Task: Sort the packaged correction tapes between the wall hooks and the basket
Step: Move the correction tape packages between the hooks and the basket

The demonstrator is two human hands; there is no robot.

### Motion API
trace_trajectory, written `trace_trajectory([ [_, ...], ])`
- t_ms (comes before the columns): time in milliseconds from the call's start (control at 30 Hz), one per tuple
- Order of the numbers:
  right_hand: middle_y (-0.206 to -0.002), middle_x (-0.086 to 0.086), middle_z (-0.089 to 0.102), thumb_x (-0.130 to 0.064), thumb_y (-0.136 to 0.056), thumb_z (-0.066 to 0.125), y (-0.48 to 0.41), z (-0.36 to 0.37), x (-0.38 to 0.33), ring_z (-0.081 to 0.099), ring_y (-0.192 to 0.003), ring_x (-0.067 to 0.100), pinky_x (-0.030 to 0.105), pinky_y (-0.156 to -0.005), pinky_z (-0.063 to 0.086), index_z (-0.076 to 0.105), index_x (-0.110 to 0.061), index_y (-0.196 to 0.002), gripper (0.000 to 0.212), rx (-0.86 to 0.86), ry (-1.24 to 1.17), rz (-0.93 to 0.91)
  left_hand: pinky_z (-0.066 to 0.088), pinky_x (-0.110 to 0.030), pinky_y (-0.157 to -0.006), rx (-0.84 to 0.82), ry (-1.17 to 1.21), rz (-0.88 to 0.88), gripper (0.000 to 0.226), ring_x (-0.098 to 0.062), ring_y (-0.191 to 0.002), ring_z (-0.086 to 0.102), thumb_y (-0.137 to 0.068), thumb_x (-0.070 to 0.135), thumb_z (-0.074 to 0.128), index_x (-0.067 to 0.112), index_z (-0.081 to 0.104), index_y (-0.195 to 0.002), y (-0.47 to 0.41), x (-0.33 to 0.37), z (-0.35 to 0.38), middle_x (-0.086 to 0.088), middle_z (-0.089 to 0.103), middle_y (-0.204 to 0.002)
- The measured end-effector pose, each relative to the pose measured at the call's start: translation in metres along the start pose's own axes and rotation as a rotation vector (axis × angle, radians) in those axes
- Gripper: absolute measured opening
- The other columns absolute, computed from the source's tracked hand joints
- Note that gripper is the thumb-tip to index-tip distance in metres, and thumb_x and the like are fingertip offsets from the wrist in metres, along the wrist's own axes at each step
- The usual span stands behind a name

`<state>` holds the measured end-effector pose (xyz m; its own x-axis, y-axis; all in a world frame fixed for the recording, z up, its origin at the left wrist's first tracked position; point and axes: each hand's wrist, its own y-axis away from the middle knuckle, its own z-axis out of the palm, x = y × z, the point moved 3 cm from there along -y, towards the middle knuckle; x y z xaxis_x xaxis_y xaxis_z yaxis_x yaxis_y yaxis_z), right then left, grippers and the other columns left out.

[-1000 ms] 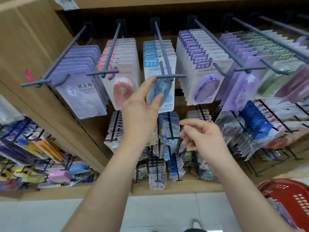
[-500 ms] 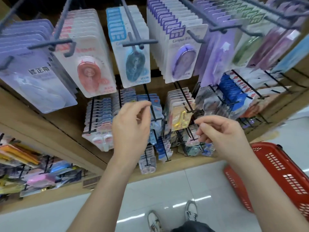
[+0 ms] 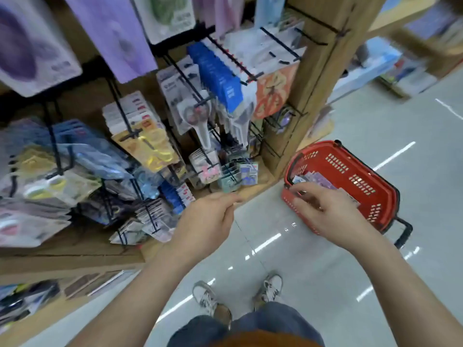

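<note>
The red basket [image 3: 347, 166] stands on the floor at the right, beside the shelf's wooden post. Several packaged correction tapes [image 3: 319, 179], purple and blue, lie in its near left corner. My right hand [image 3: 328, 212] hovers over that corner, fingers apart and fingertips at the packets; whether they touch is unclear. My left hand [image 3: 208, 220] hangs in front of the lowest hooks, fingers curled together and holding nothing. Larger correction tape packs [image 3: 32, 46] hang blurred at the top left.
Wire hooks [image 3: 275, 42] on the wall carry scissors packs [image 3: 150, 146], blue cards [image 3: 218, 73] and other small stationery. A wooden post [image 3: 318, 71] ends the shelf. The basket's black handle [image 3: 403, 234] sticks out towards me. My shoes [image 3: 209, 298] stand on the glossy tiled floor.
My view has swung down and right, from the upper hooks to the floor. Both hands have dropped, and the right hand has moved over the basket and spread its fingers.
</note>
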<state>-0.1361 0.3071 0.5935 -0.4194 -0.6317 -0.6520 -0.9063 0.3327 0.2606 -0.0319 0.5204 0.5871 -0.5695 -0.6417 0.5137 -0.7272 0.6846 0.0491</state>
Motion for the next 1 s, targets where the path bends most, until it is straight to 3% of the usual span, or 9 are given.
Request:
trace_trajectory([
  [67, -0.09, -0.011, 0.072, -0.026, -0.096, 0.062, 0.011, -0.018, 0.051, 0.061, -0.072, -0.001, 0.027, -0.074, 0.049, 0.066, -0.037, -0.111, 0.019, 0.01, -0.066, 0.101, 0.052, -0.031, -0.086, -0.072, 0.022, 0.016, 0.025, -0.018, -0.103, 0.066, -0.095, 0.016, 0.057, 0.023, 0.072, -0.115, -0.021, 0.031, 0.032, 0.005, 0.072, -0.113],
  [133, -0.089, -0.015, 0.07, -0.026, -0.095, 0.062, 0.025, -0.035, 0.102, 0.065, -0.079, 0.006, 0.031, -0.079, 0.051, 0.064, -0.043, -0.107, 0.022, 0.048, -0.104, 0.213, 0.051, -0.028, -0.084, -0.124, 0.064, 0.018, 0.023, -0.017, -0.098, 0.067, -0.094, 0.014, 0.06, 0.022, 0.074, -0.11, -0.042, 0.061, 0.066, 0.005, 0.074, -0.108],
  [267, -0.097, -0.01, 0.07, -0.032, -0.096, 0.06, 0.056, -0.058, 0.198, 0.068, -0.086, 0.013, 0.039, -0.085, 0.054, 0.064, -0.033, -0.121, 0.026, 0.196, -0.243, 0.461, 0.047, -0.026, -0.077, -0.264, 0.104, -0.008, 0.029, -0.015, -0.089, 0.065, -0.096, 0.018, 0.055, 0.03, 0.068, -0.12, -0.08, 0.109, 0.132, 0.007, 0.072, -0.101],
  [367, -0.096, -0.001, 0.068, -0.025, -0.097, 0.061, 0.071, -0.065, 0.246, 0.069, -0.085, 0.019, 0.043, -0.082, 0.056, 0.064, -0.029, -0.117, 0.021, 0.34, -0.438, 0.627, 0.037, -0.019, -0.069, -0.316, 0.079, -0.019, 0.028, -0.012, -0.088, 0.063, -0.097, 0.019, 0.054, 0.03, 0.068, -0.119, -0.109, 0.128, 0.165, 0.01, 0.071, -0.101],
  [467, -0.1, 0.01, 0.068, -0.017, -0.099, 0.058, 0.076, -0.066, 0.293, 0.069, -0.084, 0.022, 0.035, -0.073, 0.055, 0.063, -0.019, -0.119, 0.021, 0.465, -0.642, 0.819, 0.042, -0.023, -0.076, -0.374, 0.116, -0.036, 0.024, -0.016, -0.09, 0.065, -0.094, 0.014, 0.057, 0.024, 0.073, -0.109, -0.15, 0.142, 0.206, 0.006, 0.072, -0.099],
  [567, -0.108, 0.015, 0.067, -0.014, -0.099, 0.055, 0.064, -0.053, 0.338, 0.067, -0.084, 0.023, 0.032, -0.071, 0.054, 0.06, -0.013, -0.126, 0.027, 0.526, -0.772, 0.964, 0.036, -0.02, -0.07, -0.433, 0.134, -0.069, 0.023, -0.011, -0.083, 0.059, -0.093, 0.013, 0.058, 0.023, 0.075, -0.105, -0.201, 0.153, 0.252, 0.007, 0.069, -0.088],
  [833, -0.112, 0.006, 0.065, -0.014, -0.096, 0.061, -0.059, -0.01, 0.445, 0.065, -0.101, 0.022, 0.042, -0.088, 0.056, 0.056, -0.016, -0.131, 0.035, 0.57, -0.837, 1.091, 0.036, -0.023, -0.073, -0.595, 0.143, -0.092, 0.039, -0.015, -0.09, 0.056, -0.094, 0.011, 0.056, 0.021, 0.058, -0.132, -0.344, 0.14, 0.407, 0.002, 0.062, -0.104],
  [900, -0.12, 0.002, 0.062, -0.016, -0.094, 0.064, -0.098, 0.005, 0.478, 0.062, -0.107, 0.022, 0.044, -0.098, 0.051, 0.054, -0.019, -0.135, 0.042, 0.545, -0.791, 1.089, 0.039, -0.025, -0.079, -0.659, 0.098, -0.075, 0.045, -0.021, -0.1, 0.059, -0.091, 0.012, 0.06, 0.019, 0.056, -0.135, -0.371, 0.128, 0.452, -0.002, 0.063, -0.117],
  [1000, -0.122, 0.0, 0.055, -0.02, -0.093, 0.067, -0.149, 0.035, 0.534, 0.058, -0.107, 0.019, 0.039, -0.095, 0.051, 0.045, -0.02, -0.144, 0.055, 0.463, -0.731, 1.088, 0.039, -0.024, -0.086, -0.731, -0.015, -0.02, 0.047, -0.024, -0.114, 0.058, -0.088, 0.019, 0.068, 0.022, 0.056, -0.134, -0.402, 0.102, 0.519, -0.004, 0.06, -0.131],
])
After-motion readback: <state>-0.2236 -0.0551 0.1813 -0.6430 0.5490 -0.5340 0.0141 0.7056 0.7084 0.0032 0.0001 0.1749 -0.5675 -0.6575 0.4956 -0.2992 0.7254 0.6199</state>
